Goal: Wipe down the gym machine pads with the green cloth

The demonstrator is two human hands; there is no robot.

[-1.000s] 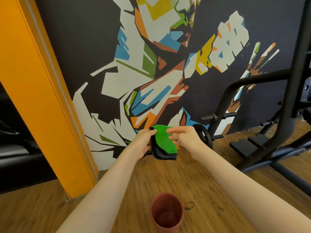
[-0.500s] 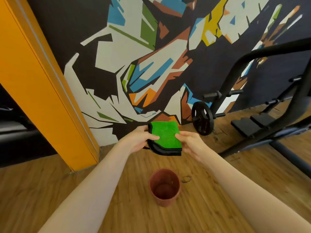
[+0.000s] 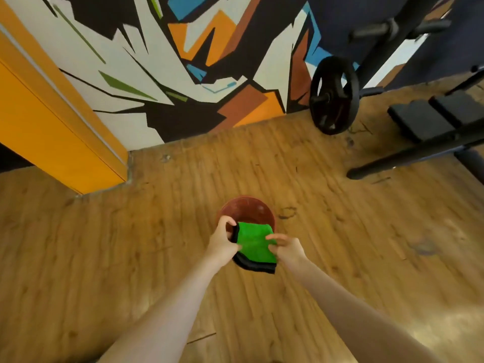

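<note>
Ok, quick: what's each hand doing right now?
Left hand: gripping the green cloth at its left edge.
Right hand: pinching the cloth's right edge.

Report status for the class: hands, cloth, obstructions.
Left hand and right hand both grip folded green cloth with black edging. Held over round reddish-brown plastic bucket. Nothing obstructing.

Even, fairly bright indoor light w/ no hard shadows; a soft warm sheen sits on the wooden floor (image 3: 340,297) at lower right, approx where the boards look glossiest. Whole frame is a bit soft, w/ motion smear on the wall mural (image 3: 209,61) and the black weight plate (image 3: 334,95). Wide-angle lens bends straight lines near the edges, e.g. the orange door frame (image 3: 52,121), and the forearms stretch large at the bottom.
</note>
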